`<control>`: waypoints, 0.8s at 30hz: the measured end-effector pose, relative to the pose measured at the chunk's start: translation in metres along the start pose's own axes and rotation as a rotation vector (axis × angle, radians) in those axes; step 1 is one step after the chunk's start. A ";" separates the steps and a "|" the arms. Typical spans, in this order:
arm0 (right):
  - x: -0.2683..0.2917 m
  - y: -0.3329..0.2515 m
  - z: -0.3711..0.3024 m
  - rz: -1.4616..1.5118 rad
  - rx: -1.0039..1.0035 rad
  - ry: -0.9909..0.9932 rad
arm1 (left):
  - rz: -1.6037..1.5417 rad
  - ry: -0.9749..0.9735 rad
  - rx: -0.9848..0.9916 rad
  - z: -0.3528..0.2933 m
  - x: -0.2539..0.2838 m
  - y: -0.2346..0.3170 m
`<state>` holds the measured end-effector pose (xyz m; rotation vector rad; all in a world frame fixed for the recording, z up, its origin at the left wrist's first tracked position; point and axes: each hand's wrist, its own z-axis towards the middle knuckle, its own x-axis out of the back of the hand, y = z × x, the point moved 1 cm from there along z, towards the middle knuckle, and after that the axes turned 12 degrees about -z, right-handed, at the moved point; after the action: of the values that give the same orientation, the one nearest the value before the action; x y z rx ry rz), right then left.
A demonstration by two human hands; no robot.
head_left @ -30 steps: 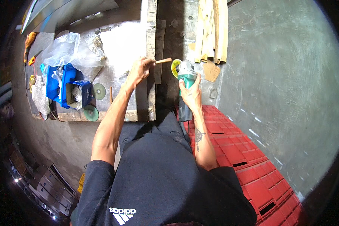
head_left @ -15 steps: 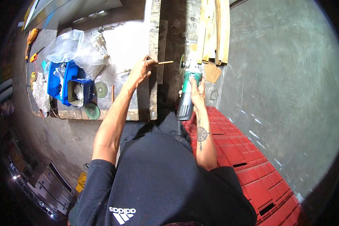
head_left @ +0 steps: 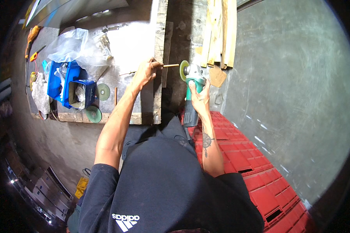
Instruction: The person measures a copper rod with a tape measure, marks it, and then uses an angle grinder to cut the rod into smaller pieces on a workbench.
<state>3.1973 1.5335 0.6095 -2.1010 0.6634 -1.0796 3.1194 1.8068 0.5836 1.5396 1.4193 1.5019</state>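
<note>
My left hand (head_left: 147, 72) is closed round a thin tan rod (head_left: 170, 65), which sticks out to the right past the workbench edge. My right hand (head_left: 200, 97) grips a green and black angle grinder (head_left: 194, 84) held upright, with the thumb across its green body. The grinder's yellowish disc (head_left: 183, 71) faces the rod's free end, very near it; whether they touch I cannot tell. On the bench by my left forearm lie a second brownish rod (head_left: 115, 96) and two green discs, one flat on the top (head_left: 103, 92) and one at the front edge (head_left: 93, 114).
Blue bins (head_left: 62, 86) with small bagged items stand on the workbench (head_left: 138, 105), beside a clear plastic bag (head_left: 72, 46). Orange-handled tools (head_left: 33, 37) lie at its far left. Wooden planks (head_left: 220, 33) lean beyond the grinder. Red plastic panels (head_left: 245, 155) cover the floor at right.
The grinder has tilted and turned in my right hand, so its disc has swung left, closer to the rod's tip, and shows more of its face. My left hand has hardly moved.
</note>
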 end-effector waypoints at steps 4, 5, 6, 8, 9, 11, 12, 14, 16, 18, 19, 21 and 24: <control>0.003 -0.011 0.000 -0.086 0.060 0.021 | 0.068 0.000 -0.004 -0.004 0.003 0.001; 0.003 -0.012 0.001 -0.102 0.059 0.021 | 0.046 -0.004 0.028 -0.003 0.003 0.005; 0.004 -0.013 0.002 -0.119 0.057 0.021 | 0.024 -0.009 0.059 -0.002 0.002 0.008; 0.004 -0.015 0.003 -0.095 -0.058 -0.068 | 0.011 0.014 0.045 -0.002 0.002 0.007; 0.004 -0.016 0.003 -0.083 -0.114 -0.114 | 0.020 0.041 0.000 -0.001 0.003 0.002; 0.004 -0.019 -0.001 -0.212 -0.017 -0.068 | 0.002 0.110 -0.018 0.001 0.003 0.001; 0.005 -0.019 -0.004 -0.276 0.030 -0.042 | -0.025 0.151 0.008 0.002 0.003 0.004; 0.004 -0.001 -0.007 -0.188 -0.082 -0.090 | -0.090 0.194 0.018 0.000 0.003 0.006; 0.003 0.013 -0.008 -0.099 -0.134 -0.089 | -0.158 0.205 -0.028 0.000 0.008 0.000; 0.004 0.004 -0.014 0.110 -0.200 -0.109 | -0.317 0.215 0.188 -0.004 0.012 -0.006; 0.004 0.005 -0.014 0.162 -0.184 -0.100 | -0.365 0.245 0.193 -0.009 0.015 -0.013; 0.007 0.007 -0.013 0.235 -0.174 -0.071 | -0.445 0.303 0.240 -0.017 0.024 -0.002; 0.015 0.013 -0.012 0.251 -0.189 -0.071 | -0.695 0.400 0.229 -0.030 0.036 0.012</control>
<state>3.1930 1.5111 0.6122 -2.1315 0.9977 -0.8271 3.0883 1.8281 0.6140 0.7211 2.1317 1.2634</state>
